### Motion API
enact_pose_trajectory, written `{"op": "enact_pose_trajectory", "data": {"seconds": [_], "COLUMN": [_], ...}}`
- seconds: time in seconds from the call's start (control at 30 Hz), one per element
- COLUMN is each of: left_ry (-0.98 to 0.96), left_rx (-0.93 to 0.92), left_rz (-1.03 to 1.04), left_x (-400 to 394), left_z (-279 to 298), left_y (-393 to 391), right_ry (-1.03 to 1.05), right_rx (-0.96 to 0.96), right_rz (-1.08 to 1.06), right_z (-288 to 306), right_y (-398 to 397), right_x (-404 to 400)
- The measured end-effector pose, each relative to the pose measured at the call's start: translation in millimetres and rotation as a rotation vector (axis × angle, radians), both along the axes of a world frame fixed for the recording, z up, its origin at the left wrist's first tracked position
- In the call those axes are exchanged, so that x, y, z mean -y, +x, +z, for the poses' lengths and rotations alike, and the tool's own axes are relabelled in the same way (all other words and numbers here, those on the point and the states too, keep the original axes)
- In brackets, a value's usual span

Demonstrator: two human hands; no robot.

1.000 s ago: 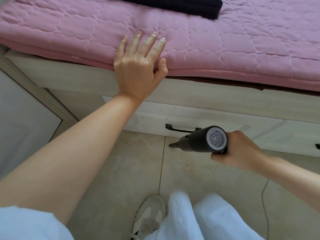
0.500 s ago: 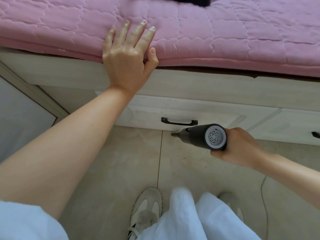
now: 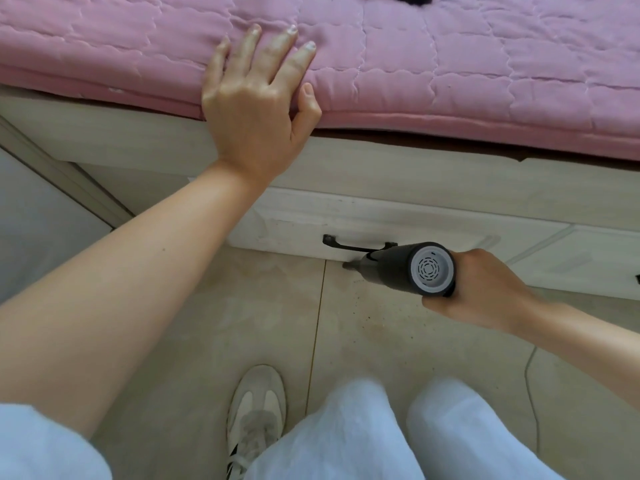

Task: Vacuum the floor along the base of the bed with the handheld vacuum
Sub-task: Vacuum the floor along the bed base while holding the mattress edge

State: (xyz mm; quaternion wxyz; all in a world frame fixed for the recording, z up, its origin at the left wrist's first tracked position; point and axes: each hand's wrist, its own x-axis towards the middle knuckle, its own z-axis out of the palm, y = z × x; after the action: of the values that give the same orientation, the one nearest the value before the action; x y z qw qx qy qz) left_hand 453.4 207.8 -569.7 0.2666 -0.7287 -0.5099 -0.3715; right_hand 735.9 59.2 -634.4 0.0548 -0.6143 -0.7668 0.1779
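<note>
Head view: your left hand (image 3: 258, 109) lies flat, fingers spread, on the quilted pink mattress pad (image 3: 450, 64) at 12 o'clock. Your right hand (image 3: 485, 289), at 3 o'clock, wraps the cylindrical dark handheld vacuum (image 3: 408, 268), its tapered nozzle at the drawer's base above speckled glossy floor tile (image 3: 381, 327).

You have no readable text, labels, brands or numbers here; vacuum (image 3: 407, 268) end cap shows only vent slots, shoe (image 3: 255, 415) only stripes.

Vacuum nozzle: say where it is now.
The vacuum is in the right hand; its nozzle meets the floor below the drawer handle.
</note>
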Motion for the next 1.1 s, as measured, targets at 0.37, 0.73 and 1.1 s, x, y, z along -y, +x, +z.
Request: {"op": "enact_pose_trajectory", "data": {"seconds": [0.37,0.73,1.1], "left_ry": [0.040,-0.133,-0.030], "left_rx": [-0.017,-0.107,-0.125], "left_rz": [0.002,-0.049,-0.033], "left_x": [-3.4,6.9,2.3], "left_z": [-4.6,9.6,-1.8], "left_y": [0.3,56.4,54.8], "right_ry": [-0.062,-0.122,-0.098], "right_rx": [-0.042,-0.133,-0.097], "right_rz": [-0.093,-0.180,-0.091], "right_z": [3.8,-0.1,2.6], "right_y": [18.1,32.9,32.9], "right_x": [-3.3,15.5,29.0]}}
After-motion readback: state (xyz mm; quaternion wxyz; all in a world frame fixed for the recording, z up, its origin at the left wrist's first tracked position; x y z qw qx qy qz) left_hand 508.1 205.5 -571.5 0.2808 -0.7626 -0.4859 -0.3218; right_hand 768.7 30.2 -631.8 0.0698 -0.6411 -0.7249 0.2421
